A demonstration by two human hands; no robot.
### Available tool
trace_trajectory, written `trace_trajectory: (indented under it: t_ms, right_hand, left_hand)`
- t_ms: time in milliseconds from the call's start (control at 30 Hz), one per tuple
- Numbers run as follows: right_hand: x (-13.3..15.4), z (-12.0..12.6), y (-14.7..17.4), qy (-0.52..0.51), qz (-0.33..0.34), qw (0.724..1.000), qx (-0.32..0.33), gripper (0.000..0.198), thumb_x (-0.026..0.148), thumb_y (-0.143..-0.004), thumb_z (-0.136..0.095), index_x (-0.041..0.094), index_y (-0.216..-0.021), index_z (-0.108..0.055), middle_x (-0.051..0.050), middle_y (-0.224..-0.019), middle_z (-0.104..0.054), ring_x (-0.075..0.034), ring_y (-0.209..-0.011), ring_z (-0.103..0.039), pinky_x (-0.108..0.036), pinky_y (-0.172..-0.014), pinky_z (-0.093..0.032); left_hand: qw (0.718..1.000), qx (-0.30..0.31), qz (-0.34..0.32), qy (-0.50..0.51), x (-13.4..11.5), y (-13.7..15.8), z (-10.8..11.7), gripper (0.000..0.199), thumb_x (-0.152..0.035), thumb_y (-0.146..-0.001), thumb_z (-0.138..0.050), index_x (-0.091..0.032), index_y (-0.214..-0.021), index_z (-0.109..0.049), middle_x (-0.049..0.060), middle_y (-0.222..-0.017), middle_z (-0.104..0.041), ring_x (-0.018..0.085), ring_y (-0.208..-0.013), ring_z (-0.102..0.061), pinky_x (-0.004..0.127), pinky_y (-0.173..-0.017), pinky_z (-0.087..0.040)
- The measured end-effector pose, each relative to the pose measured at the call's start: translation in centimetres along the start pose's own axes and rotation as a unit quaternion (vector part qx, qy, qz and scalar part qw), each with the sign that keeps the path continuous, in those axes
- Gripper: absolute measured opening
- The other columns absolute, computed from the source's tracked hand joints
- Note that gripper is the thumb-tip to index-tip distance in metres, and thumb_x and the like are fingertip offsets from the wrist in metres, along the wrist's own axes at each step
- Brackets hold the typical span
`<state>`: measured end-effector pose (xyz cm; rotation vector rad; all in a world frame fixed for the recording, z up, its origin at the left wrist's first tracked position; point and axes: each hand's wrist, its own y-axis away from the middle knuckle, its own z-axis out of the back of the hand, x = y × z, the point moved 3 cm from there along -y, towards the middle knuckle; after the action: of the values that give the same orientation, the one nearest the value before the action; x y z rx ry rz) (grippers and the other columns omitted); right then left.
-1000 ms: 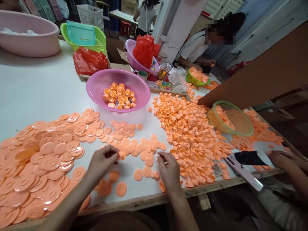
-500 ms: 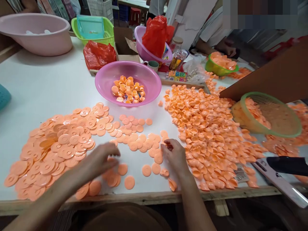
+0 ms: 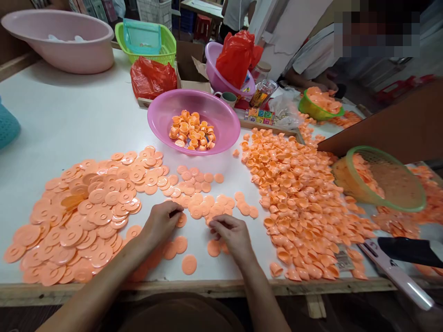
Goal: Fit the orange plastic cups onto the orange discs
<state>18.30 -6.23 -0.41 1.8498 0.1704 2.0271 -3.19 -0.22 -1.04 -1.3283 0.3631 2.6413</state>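
Thin orange plastic discs (image 3: 98, 196) with a raised ring lie in a wide pile on the left, thinning into scattered ones in the middle. My left hand (image 3: 162, 221) is closed above the middle discs, fingertips together beside a single disc (image 3: 181, 220). Whether it holds anything is hidden. Facing it, my right hand (image 3: 233, 235) has thumb and fingers drawn together over scattered discs (image 3: 213, 248); what they pinch, if anything, I cannot make out. Small orange plastic cups (image 3: 294, 193) form a large heap to the right. One cup (image 3: 276, 269) lies at its near edge.
A pink basin (image 3: 228, 124) holding orange pieces stands beyond the discs. Behind it are a red bag (image 3: 154, 80), a mug (image 3: 228, 98) and a jar (image 3: 263, 93). A green-rimmed basket (image 3: 384, 203) lies tilted at right, near a white-and-black tool (image 3: 394, 272). Another person (image 3: 311, 64) sits beyond.
Both hands have moved nearer each other over the middle discs, the right one shifting left. Two cups that lay by my right hand are gone from there. The view has shifted slightly.
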Motion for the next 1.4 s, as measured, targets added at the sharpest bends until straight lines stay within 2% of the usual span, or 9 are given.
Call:
trace_trajectory:
  t_ms: [167,300,633,767,900,1033,1133,1233,1400]
  right_hand:
    - [0.2,-3.5,0.0,0.123,0.162,0.979,0.012,0.012,0.022,-0.084,-0.063,0.022,-0.079,-0.074,-0.007,-0.095,-0.069,-0.019,-0.083,-0.065,-0.031,-0.073,-0.055]
    - [0.3,-5.9,0.0,0.238,0.250,0.939,-0.006,0.018,0.020,-0.090,-0.059,0.024,-0.086,-0.076,-0.005,-0.090,-0.059,-0.017,-0.082,-0.060,-0.029,-0.073,-0.052]
    - [-1.6,-9.3,0.8,0.428,0.343,0.836,-0.027,0.029,0.016,-0.100,-0.042,0.021,-0.094,-0.070,-0.004,-0.076,-0.052,-0.016,-0.068,-0.050,-0.026,-0.059,-0.041]
    - [-2.0,-9.0,0.8,0.431,0.359,0.827,-0.035,0.028,0.013,-0.098,-0.042,0.020,-0.088,-0.068,-0.004,-0.077,-0.053,-0.017,-0.068,-0.050,-0.028,-0.058,-0.041]
    - [-2.7,-8.8,0.6,0.430,0.367,0.824,-0.047,0.028,0.012,-0.097,-0.043,0.021,-0.081,-0.064,-0.004,-0.075,-0.054,-0.017,-0.070,-0.050,-0.027,-0.060,-0.042]
    - [-2.9,-9.0,0.7,0.438,0.386,0.809,-0.067,0.031,0.013,-0.098,-0.042,0.021,-0.079,-0.064,-0.004,-0.071,-0.054,-0.018,-0.069,-0.049,-0.028,-0.060,-0.040]
    - [-2.2,-8.7,0.8,0.419,0.363,0.831,-0.039,0.029,0.014,-0.097,-0.043,0.021,-0.079,-0.065,-0.004,-0.075,-0.055,-0.017,-0.070,-0.051,-0.028,-0.062,-0.043]
    - [-1.5,-8.2,1.1,0.355,0.303,0.884,0.013,0.023,0.017,-0.096,-0.047,0.022,-0.086,-0.067,-0.004,-0.083,-0.058,-0.017,-0.075,-0.056,-0.028,-0.067,-0.048]
    - [-1.3,-7.5,1.8,0.242,0.223,0.944,-0.032,0.015,0.018,-0.092,-0.050,0.020,-0.084,-0.062,-0.004,-0.082,-0.062,-0.017,-0.076,-0.061,-0.029,-0.069,-0.051]
  left_hand:
    - [0.993,-0.016,-0.091,-0.075,0.9,0.6,-0.1,0.019,-0.020,-0.088,-0.053,-0.021,-0.095,-0.071,0.006,-0.096,-0.068,0.020,-0.090,-0.059,0.033,-0.077,-0.046]
    - [0.979,0.009,-0.108,-0.171,2.0,1.5,-0.1,0.012,-0.025,-0.084,-0.064,-0.023,-0.093,-0.072,0.006,-0.091,-0.066,0.023,-0.087,-0.054,0.036,-0.075,-0.042]
    - [0.989,0.043,-0.089,-0.106,1.5,1.2,0.2,0.020,-0.016,-0.088,-0.054,-0.021,-0.087,-0.073,0.005,-0.085,-0.064,0.021,-0.085,-0.056,0.033,-0.075,-0.041]
    - [0.998,0.049,-0.041,-0.015,0.9,-0.4,0.3,0.018,-0.017,-0.085,-0.055,-0.021,-0.086,-0.073,0.004,-0.087,-0.066,0.017,-0.081,-0.059,0.029,-0.072,-0.043]
    - [0.998,0.057,-0.027,-0.029,0.1,-1.3,-1.0,0.020,-0.014,-0.083,-0.054,-0.019,-0.067,-0.065,0.001,-0.074,-0.061,0.015,-0.071,-0.056,0.027,-0.064,-0.038]
    - [0.998,0.041,-0.028,-0.034,0.1,-0.8,-1.6,0.022,-0.016,-0.088,-0.049,-0.020,-0.071,-0.064,0.001,-0.081,-0.061,0.015,-0.073,-0.054,0.026,-0.064,-0.036]
    - [0.999,0.037,-0.028,-0.022,0.4,-0.4,-1.4,0.022,-0.018,-0.088,-0.051,-0.019,-0.072,-0.066,0.002,-0.080,-0.064,0.015,-0.073,-0.057,0.027,-0.066,-0.039]
    - [0.999,0.031,-0.023,0.005,0.7,-0.1,-1.3,0.021,-0.023,-0.088,-0.053,-0.019,-0.074,-0.069,0.002,-0.075,-0.066,0.016,-0.072,-0.061,0.027,-0.067,-0.044]
    - [0.999,-0.003,-0.026,0.047,1.0,1.2,-1.7,0.018,-0.027,-0.086,-0.055,-0.020,-0.084,-0.071,0.004,-0.085,-0.067,0.016,-0.075,-0.064,0.028,-0.070,-0.050]
